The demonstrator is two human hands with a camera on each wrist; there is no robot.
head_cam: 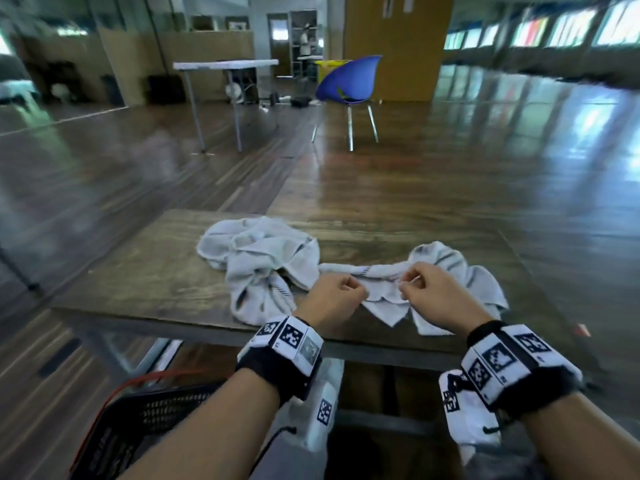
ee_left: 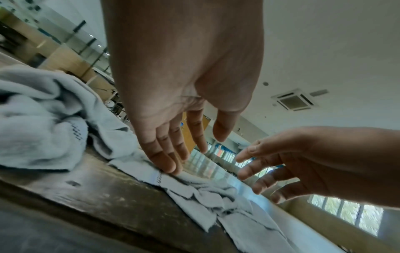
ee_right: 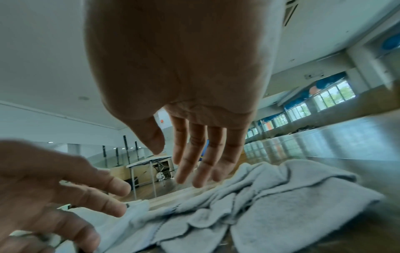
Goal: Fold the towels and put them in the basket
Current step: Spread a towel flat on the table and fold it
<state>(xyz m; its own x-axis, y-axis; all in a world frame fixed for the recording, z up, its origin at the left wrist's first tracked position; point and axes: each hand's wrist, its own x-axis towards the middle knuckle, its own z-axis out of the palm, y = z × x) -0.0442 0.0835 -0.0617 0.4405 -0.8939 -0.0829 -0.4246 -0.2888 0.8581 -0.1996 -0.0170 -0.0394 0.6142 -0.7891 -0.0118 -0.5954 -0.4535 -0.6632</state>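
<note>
Large open hall, gym or activity room by look. Glossy wood-plank floor (head_cam: 450, 174) stretching far; long row of windows (head_cam: 540, 29) along far right; ceiling air-con cassette (ee_left: 294, 101); folding table (head_cam: 225, 65) and blue chair (head_cam: 349, 81) standing far off.

Two towels (head_cam: 258, 263) (head_cam: 453, 289) – one basket (head_cam: 138, 427)
</note>
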